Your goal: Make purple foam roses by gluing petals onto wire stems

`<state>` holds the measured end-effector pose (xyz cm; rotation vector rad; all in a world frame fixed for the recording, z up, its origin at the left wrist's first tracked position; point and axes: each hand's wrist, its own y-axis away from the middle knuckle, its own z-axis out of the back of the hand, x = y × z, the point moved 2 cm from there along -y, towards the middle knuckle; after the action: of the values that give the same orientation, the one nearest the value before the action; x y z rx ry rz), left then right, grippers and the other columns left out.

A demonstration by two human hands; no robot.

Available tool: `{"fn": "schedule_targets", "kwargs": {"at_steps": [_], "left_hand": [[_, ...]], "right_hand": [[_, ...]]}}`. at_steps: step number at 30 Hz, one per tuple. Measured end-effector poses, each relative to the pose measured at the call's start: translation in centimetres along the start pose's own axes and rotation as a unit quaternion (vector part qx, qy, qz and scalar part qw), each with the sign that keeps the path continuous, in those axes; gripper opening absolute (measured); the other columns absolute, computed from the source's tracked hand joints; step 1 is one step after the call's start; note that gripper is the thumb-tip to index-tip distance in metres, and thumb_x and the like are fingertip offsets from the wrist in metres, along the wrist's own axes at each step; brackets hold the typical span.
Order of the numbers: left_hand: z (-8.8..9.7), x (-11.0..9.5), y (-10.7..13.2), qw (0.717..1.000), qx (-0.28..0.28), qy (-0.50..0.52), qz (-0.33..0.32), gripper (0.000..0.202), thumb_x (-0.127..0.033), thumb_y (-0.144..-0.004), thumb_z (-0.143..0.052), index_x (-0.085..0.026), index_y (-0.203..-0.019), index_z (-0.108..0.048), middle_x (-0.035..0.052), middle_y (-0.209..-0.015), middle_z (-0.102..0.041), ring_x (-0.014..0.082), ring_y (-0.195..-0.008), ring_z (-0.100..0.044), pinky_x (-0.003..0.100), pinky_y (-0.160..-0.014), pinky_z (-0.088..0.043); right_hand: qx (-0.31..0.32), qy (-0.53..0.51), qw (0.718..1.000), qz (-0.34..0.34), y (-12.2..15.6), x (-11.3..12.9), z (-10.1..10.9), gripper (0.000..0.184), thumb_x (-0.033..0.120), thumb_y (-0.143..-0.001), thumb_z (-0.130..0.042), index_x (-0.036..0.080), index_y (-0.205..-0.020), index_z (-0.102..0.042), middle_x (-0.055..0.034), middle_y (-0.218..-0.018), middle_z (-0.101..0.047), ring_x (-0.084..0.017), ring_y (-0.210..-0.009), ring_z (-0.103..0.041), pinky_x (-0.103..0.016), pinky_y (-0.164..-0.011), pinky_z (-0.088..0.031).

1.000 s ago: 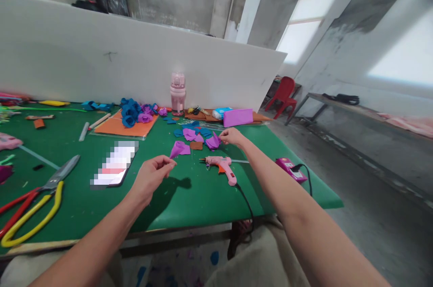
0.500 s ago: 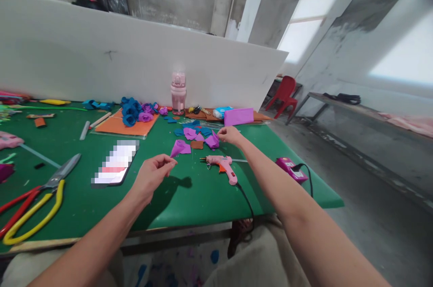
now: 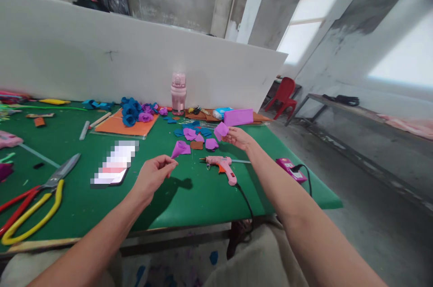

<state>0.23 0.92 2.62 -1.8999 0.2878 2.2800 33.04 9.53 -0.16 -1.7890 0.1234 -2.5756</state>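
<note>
Purple paper petal [image 3: 221,131] pinched in my right hand [image 3: 238,138], my left hand [image 3: 154,174] grips a rolled flower [image 3: 179,148]; a low swing could knock the glue gun [image 3: 219,161].

Left grip [image 3: 154,174] pinching purple cone [image 3: 178,148], right grip [image 3: 240,137] holding purple piece [image 3: 221,130], glue gun [image 3: 216,161]

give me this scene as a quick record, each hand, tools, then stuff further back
left hand: holds a rolled purple cone by its narrow end
right hand: holds a purple piece at its edge
pink glue gun: lies on the green table, between the forearms
scissors: left of the phone, handles red and yellow
blue flowers: on an orange sheet
bottle: upright, before the white board
</note>
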Motion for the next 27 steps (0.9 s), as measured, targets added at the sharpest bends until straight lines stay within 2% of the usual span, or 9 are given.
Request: {"fn": "schedule_targets", "kwargs": {"at_steps": [4,7,10,13,20,23,27], "left_hand": [[-0.1,0.1,0.0,1.0,0.002,0.0,-0.003,0.024,-0.04,-0.066,-0.062,-0.016,-0.067,-0.059,-0.0058,-0.046,-0.042,0.006,-0.041,-0.031,0.02,-0.04,-0.021],[-0.1,0.1,0.0,1.0,0.001,0.002,-0.001,0.025,-0.04,-0.065,-0.062,-0.015,-0.068,-0.059,-0.0058,-0.046,-0.042,0.006,-0.041,-0.031,0.02,-0.04,-0.02],[-0.1,0.1,0.0,1.0,0.002,0.002,0.005,0.026,-0.041,-0.065,-0.063,-0.016,-0.069,-0.059,-0.0057,-0.047,-0.042,0.0062,-0.042,-0.031,0.02,-0.04,-0.02],[0.0,0.1,-0.1,1.0,0.003,-0.003,0.005,0.026,-0.041,-0.066,-0.062,-0.016,-0.07,-0.059,-0.0058,-0.047,-0.042,0.006,-0.041,-0.031,0.02,-0.04,-0.02],[0.4,-0.1,-0.2,1.0,-0.004,0.005,-0.001,0.027,-0.042,-0.064,-0.064,-0.016,-0.068,-0.059,-0.0056,-0.047,-0.041,0.0066,-0.042,-0.032,0.02,-0.041,-0.02],[0.4,-0.1,-0.2,1.0,-0.006,0.009,-0.006,0.026,-0.041,-0.065,-0.064,-0.016,-0.068,-0.059,-0.0058,-0.047,-0.042,0.0066,-0.042,-0.032,0.02,-0.041,-0.02],[0.4,-0.1,-0.1,1.0,-0.003,0.012,-0.007,0.025,-0.04,-0.066,-0.063,-0.016,-0.068,-0.058,-0.0057,-0.048,-0.042,0.0067,-0.043,-0.033,0.02,-0.041,-0.021]], "right_hand": [[-0.025,0.082,0.996,0.016,-0.1,0.6,-0.4,0.025,0.033,-0.075,-0.054,0.013,-0.087,-0.061,-0.0051,-0.069,-0.066,-0.012,-0.059,-0.059,-0.025,-0.061,-0.049],[-0.034,0.182,0.982,0.031,-0.3,1.4,-1.2,0.017,0.026,-0.071,-0.055,0.013,-0.077,-0.064,-0.0024,-0.064,-0.064,-0.012,-0.057,-0.057,-0.023,-0.059,-0.045],[-0.017,0.285,0.957,0.055,-0.4,2.4,-2.1,0.008,0.019,-0.064,-0.059,0.015,-0.067,-0.066,-0.002,-0.067,-0.066,-0.013,-0.065,-0.058,-0.022,-0.062,-0.041],[0.015,0.366,0.928,0.067,-0.3,3.2,-2.9,0.008,0.018,-0.064,-0.06,0.016,-0.067,-0.068,-0.0027,-0.069,-0.068,-0.014,-0.066,-0.058,-0.022,-0.063,-0.039],[0.058,0.474,0.877,0.056,0.0,3.6,-3.8,0.01,0.016,-0.062,-0.061,0.018,-0.068,-0.07,-0.0043,-0.071,-0.069,-0.017,-0.068,-0.06,-0.022,-0.058,-0.037],[0.065,0.477,0.875,0.052,0.1,3.7,-4.1,0.011,0.015,-0.061,-0.061,0.019,-0.067,-0.07,-0.0043,-0.072,-0.069,-0.018,-0.07,-0.06,-0.022,-0.059,-0.037],[0.059,0.441,0.894,0.046,0.0,3.8,-4.1,0.009,0.013,-0.058,-0.061,0.018,-0.061,-0.068,-0.0036,-0.066,-0.068,-0.017,-0.068,-0.059,-0.022,-0.059,-0.037]]}}
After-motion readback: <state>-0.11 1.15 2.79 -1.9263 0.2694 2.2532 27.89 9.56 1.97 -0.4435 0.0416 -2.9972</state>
